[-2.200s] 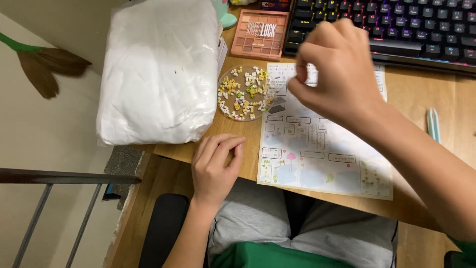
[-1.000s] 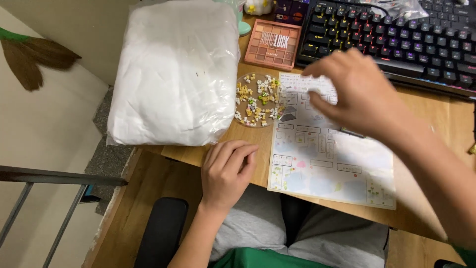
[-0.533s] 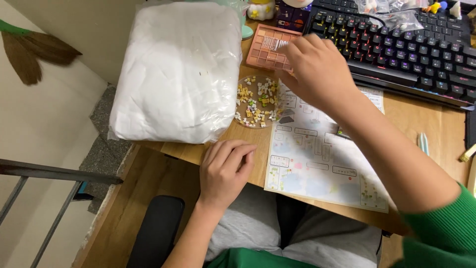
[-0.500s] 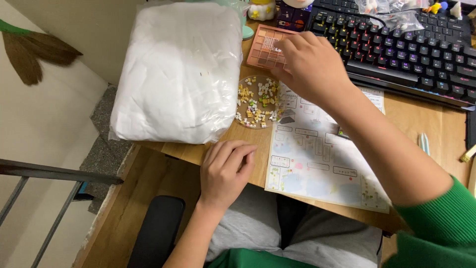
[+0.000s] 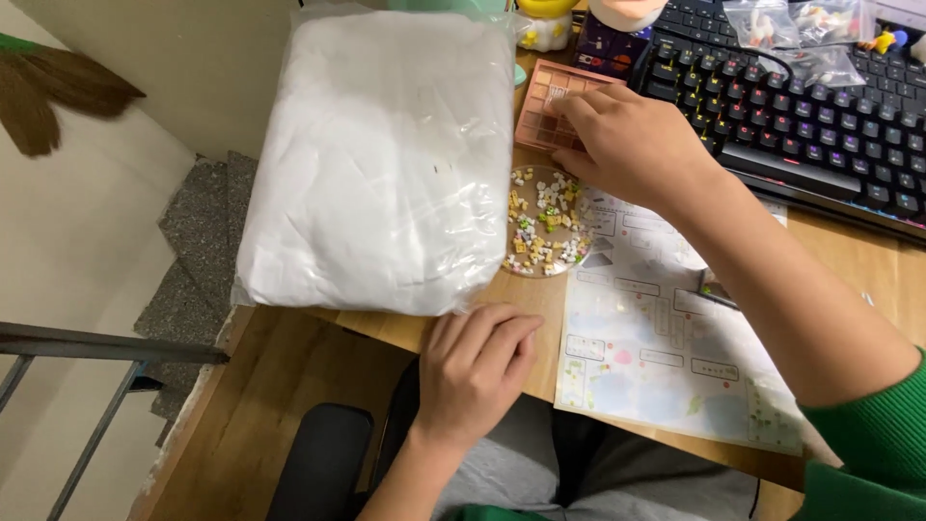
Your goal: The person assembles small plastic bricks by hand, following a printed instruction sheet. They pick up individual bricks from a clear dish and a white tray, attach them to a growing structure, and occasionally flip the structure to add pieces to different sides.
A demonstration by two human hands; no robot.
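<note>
Head view looks down at a wooden worktop (image 5: 868, 280) with a big white soft bag (image 5: 381, 159) wrapped in clear plastic on its left part. Next in size is a black keyboard (image 5: 810, 125) at the far right, and a printed paper sheet (image 5: 666, 347) that lies flat near the front edge. A pink tray with little square pockets (image 5: 552, 118) sits between the bag and the keyboard. Just in front of it is a small round clear dish (image 5: 546, 224) full of tiny pieces (image 5: 540, 232) in yellow, white and green. The right hand (image 5: 632, 145) reaches across the sheet and rests just past the dish, with its fingers (image 5: 579, 121) bent down onto the pink tray. I cannot tell if it pinches a tiny piece, because the fingertips are hidden. The left hand (image 5: 473, 371) lies flat on the front edge of the worktop with its fingers loosely together, and it holds nothing. I think the job in hand is picking small pieces. To do it well, the right hand should go slow, use just two fingertips, and take one piece at a time. It should not bump the dish, since the pieces could spill. The left hand could hold the sheet still.
</note>
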